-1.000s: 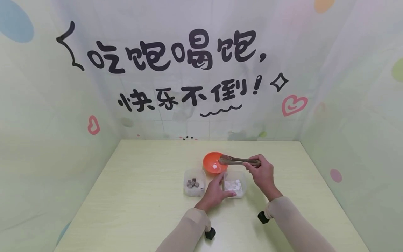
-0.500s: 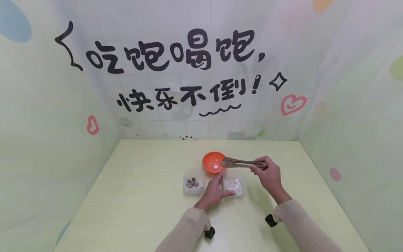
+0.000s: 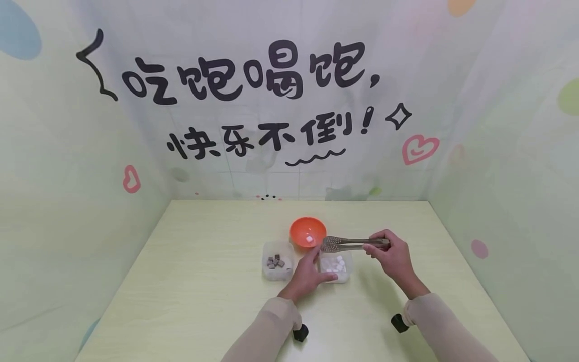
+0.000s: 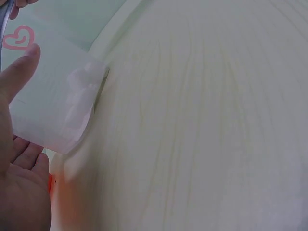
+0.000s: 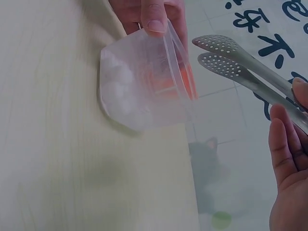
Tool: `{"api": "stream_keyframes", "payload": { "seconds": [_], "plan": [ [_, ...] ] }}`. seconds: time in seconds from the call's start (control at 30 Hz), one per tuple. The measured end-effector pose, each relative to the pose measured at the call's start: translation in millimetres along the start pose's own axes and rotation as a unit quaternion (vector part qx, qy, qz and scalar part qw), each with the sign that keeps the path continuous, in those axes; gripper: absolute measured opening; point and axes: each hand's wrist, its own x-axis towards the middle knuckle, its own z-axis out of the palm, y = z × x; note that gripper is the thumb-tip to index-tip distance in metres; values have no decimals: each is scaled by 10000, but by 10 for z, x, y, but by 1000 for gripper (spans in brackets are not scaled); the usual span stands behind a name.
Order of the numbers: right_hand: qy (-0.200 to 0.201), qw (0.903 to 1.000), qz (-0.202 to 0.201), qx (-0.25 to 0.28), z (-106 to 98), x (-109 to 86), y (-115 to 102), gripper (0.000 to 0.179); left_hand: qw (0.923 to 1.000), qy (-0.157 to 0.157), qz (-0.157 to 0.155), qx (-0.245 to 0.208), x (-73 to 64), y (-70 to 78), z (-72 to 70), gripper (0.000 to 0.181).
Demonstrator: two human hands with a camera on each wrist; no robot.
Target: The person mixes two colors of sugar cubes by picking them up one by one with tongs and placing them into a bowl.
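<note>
My right hand (image 3: 397, 260) holds metal tongs (image 3: 332, 245) with perforated tips. The tips stand slightly apart with nothing between them, over the right container and beside the bowl. With thumb and fingers on opposite sides, my left hand (image 3: 305, 278) grips a translucent plastic container (image 5: 144, 108). Several white cubes (image 3: 340, 263) lie in it, showing blurred through its wall in the right wrist view. Just behind the left hand's fingertips stands an orange bowl (image 3: 299, 227), with one white cube (image 3: 309, 239) inside.
Left of my left hand stands a second translucent container (image 3: 270, 275) with several brown cubes (image 3: 275, 262). All stand on a pale wood-grain table (image 3: 203, 281). A printed curtain (image 3: 253, 176) encloses the table at the back and sides.
My right hand and the tongs have moved right and toward me, from over the bowl to over the right container. The left hand keeps its grip in place.
</note>
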Motion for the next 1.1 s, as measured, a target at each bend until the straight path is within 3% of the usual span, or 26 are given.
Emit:
{"api": "stream_keyframes", "payload": {
  "seconds": [0.17,0.4,0.5,0.9,1.1],
  "plan": [
    [-135,9999,-9,-59,-42,-16,56,20,10000,-16,37,-23,10,11,2,98],
    [-470,9986,247,49,-57,40,474,23,9999,-29,111,-85,15,9,1,99],
    [-648,9976,244,-7,-62,61,553,24,9999,-48,97,-96,11,15,-4,99],
    [-1511,9875,317,-314,-94,159,621,22,10000,-76,5,1,14,12,-6,99],
    [-1888,9806,54,-527,-118,259,587,19,10000,-67,36,-12,22,2,-13,100]
  ]
}}
